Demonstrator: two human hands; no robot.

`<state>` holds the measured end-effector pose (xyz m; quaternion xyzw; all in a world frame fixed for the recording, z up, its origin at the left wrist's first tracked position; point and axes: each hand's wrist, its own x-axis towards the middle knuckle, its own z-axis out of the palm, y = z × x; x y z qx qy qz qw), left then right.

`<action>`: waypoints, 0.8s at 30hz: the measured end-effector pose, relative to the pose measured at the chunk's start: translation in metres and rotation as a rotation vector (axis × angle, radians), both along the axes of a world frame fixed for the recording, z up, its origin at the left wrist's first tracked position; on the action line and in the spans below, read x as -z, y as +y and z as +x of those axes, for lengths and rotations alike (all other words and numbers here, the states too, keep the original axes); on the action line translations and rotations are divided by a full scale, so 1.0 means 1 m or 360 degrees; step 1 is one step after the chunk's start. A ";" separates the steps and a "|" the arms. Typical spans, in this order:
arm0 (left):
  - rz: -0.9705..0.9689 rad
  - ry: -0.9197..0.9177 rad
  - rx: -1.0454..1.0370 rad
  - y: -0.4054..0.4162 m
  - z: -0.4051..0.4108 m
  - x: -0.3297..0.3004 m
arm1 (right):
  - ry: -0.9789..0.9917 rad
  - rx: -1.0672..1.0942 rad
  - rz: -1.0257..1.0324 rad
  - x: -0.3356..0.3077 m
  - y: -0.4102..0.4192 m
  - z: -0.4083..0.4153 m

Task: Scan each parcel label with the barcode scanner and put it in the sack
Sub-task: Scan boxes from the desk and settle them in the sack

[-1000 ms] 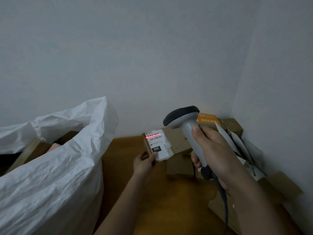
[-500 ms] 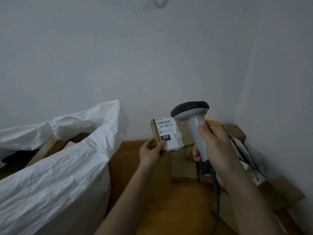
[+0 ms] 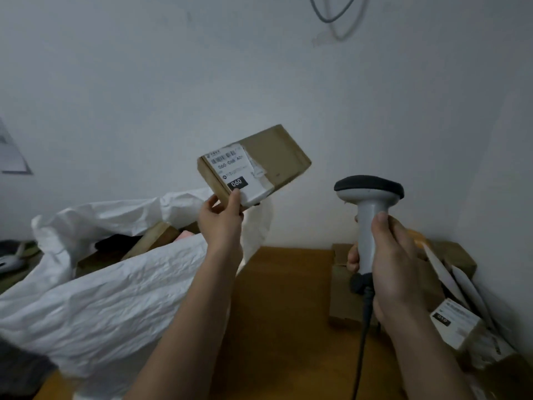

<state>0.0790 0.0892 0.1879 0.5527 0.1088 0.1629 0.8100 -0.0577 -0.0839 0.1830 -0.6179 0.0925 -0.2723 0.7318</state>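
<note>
- At far left, the white sack (image 3: 109,287) gapes, 1 or 2 boxes inside, seemingly.
- Left hand (image 3: 220,223) pinches the labelled parcel (image 3: 253,164) above its rim: next, release into the mouth.
- Right hand (image 3: 388,268) wraps the barcode scanner (image 3: 367,209), idle.

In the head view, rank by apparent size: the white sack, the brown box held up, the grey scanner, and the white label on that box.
1. Crumpled white woven sack, by far.
2. Brown cardboard box in the left hand and grey handheld barcode scanner in the right hand: look alike, and nearness differs, so unranked.
3. White printed label.
</note>
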 end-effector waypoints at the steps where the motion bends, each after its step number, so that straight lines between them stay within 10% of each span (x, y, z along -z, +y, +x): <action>1: -0.0032 0.0023 -0.0082 0.013 0.003 0.000 | 0.0007 -0.0020 -0.0013 0.001 0.005 0.001; 10: 0.0014 0.0246 -0.0660 0.102 0.005 0.004 | 0.0091 -0.0169 -0.0080 0.013 0.045 0.018; 16: 0.0858 0.0537 -0.0704 0.115 0.003 0.011 | 0.0166 -0.0241 -0.0131 0.022 0.062 0.025; 24: 0.1124 -0.0048 -0.0324 0.047 -0.006 0.024 | 0.0221 -0.0179 -0.0100 0.032 0.041 0.033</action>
